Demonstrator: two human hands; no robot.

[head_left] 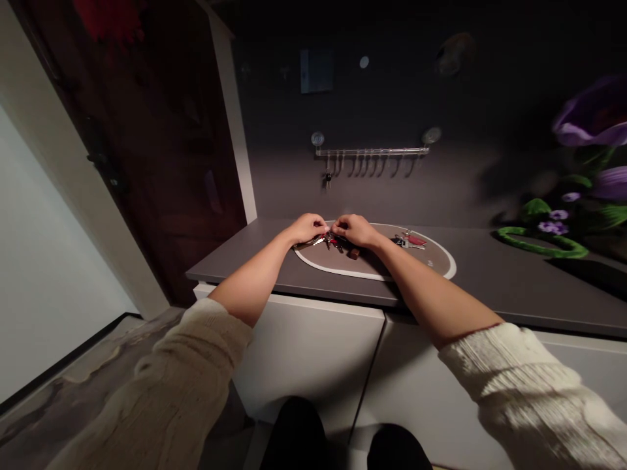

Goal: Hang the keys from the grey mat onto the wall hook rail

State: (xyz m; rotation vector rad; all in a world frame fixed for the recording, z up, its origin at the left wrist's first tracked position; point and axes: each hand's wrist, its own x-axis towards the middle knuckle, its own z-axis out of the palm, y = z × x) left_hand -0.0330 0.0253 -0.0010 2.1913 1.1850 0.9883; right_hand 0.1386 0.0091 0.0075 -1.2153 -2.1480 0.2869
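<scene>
Both hands meet over an oval brown mat with a pale rim (pixel 362 274) on the counter. The fingers of my left hand (pixel 307 227) are closed in a pinch at a bunch of keys (pixel 331 241), which has metal keys and red parts. Close beside it, my right hand (pixel 354 228) also pinches at the top of the same bunch; the exact spot is hidden by the fingers. A small brown block-like piece (pixel 353 253) lies under my right hand. Farther right on the mat is a second set of keys (pixel 410 241) with a red piece.
A clear rail with hooks (pixel 372 153) is fixed to the dark wall, one black-headed key (pixel 328 177) hanging at its left. Purple artificial flowers (pixel 595 130) with a green curled base stand at the right. White cabinet doors (pixel 313 346) are below the counter; a dark door (pixel 161 163) is left.
</scene>
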